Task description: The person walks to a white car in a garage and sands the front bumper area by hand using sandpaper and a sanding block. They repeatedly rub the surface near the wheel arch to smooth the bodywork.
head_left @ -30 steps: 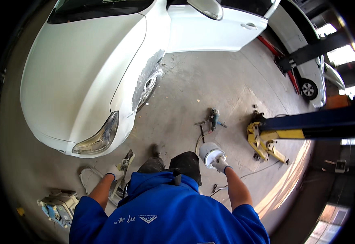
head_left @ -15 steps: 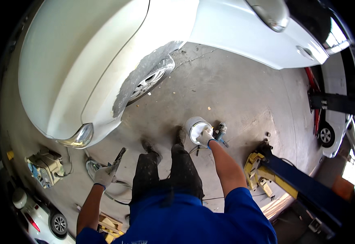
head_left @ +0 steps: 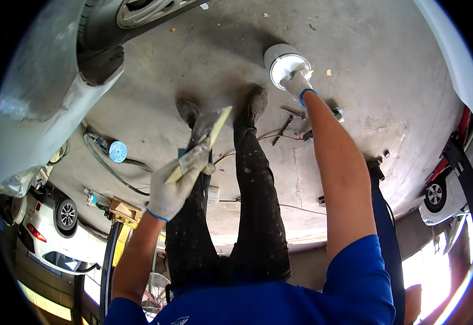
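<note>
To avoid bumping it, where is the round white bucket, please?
The bucket is upper right of centre in the head view, the white-gloved right hand at its mouth.

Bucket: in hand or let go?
In hand: the right hand grips the bucket at its rim. Whether lifted or set down: cannot tell.

A grey concrete floor (head_left: pixel 366 92) is seen, marked by thin lines, stains and small scraps. At the lower right, strong daylight is let in through a bright opening (head_left: pixel 427 271); a dark blue post (head_left: pixel 386 233) is placed near it. White cars (head_left: pixel 52 238) are parked at both sides, farther back.
</note>
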Available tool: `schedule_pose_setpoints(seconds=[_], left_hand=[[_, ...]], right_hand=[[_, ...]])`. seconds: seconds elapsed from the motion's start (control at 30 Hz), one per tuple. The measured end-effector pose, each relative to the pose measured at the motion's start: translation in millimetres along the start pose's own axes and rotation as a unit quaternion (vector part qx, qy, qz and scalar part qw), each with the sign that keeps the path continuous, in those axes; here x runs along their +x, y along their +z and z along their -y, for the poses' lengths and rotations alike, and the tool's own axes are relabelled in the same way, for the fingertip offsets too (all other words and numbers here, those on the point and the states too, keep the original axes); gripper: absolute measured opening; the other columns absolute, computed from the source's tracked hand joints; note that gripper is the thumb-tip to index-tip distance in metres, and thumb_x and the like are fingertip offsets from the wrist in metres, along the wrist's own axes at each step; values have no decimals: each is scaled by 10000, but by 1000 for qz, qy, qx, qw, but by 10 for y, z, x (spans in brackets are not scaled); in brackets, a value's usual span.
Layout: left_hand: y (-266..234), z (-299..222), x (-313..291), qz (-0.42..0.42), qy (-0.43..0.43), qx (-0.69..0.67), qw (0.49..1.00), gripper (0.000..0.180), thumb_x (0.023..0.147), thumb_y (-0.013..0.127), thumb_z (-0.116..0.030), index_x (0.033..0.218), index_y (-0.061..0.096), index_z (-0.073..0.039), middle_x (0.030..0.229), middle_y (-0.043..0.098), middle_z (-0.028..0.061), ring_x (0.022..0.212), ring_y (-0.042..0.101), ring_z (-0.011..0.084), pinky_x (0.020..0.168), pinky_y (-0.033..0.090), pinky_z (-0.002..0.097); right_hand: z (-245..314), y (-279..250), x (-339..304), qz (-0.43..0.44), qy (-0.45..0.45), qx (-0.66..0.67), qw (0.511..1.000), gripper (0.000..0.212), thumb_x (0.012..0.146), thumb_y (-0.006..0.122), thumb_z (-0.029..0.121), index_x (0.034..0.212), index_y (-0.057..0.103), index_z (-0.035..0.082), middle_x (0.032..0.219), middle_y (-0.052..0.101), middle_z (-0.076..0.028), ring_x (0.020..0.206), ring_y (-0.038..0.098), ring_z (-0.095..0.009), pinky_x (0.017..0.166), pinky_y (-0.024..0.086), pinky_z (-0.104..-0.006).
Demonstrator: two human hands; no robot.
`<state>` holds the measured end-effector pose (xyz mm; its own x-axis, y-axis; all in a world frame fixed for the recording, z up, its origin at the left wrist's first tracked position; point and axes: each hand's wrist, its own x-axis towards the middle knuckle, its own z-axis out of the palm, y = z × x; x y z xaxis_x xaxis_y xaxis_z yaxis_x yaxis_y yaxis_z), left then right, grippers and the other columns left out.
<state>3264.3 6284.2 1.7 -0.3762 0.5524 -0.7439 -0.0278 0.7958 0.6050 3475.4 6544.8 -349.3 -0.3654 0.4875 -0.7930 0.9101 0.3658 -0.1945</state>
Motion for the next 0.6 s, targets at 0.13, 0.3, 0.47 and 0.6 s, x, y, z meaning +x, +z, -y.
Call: schedule_pose_setpoints(seconds=[0.13,0.3,0.47,0.6], left_hand=[[143,252,66,24,25,75,997,265,899,666,-204,1081,676,-12,820,712,100,749,673,140,659,505,269],[100,376,-20,-26,-26,13,999,266,887,679,-222,1050,681,-11,779,691,103,667,634,129,614,493,278],[5,220,87,-43,-88,-64,993,250,887,666,-196,1024,680,11,801,700,69,724,628,94,634,493,275],[58,267,264,-63,-96,-188,975,272,872,679,-180,1055,670,21,893,709,78,815,637,92,723,503,259]], right_hand=[[-177,-422,151,84,45,209,973,474,741,667,381,1005,684,-12,1102,638,-271,1082,602,-384,917,480,-416],[171,-912,-165,-242,75,136,958,513,776,616,336,1174,612,13,1066,660,-235,1066,620,-343,935,462,-413],[821,-922,-1067,-48,-24,416,908,318,864,606,214,1106,615,8,882,675,-100,658,629,-188,637,517,-318],[1713,-734,-1885,86,-170,393,900,324,888,573,143,1171,577,-17,998,655,-99,853,615,-144,745,504,-305]])
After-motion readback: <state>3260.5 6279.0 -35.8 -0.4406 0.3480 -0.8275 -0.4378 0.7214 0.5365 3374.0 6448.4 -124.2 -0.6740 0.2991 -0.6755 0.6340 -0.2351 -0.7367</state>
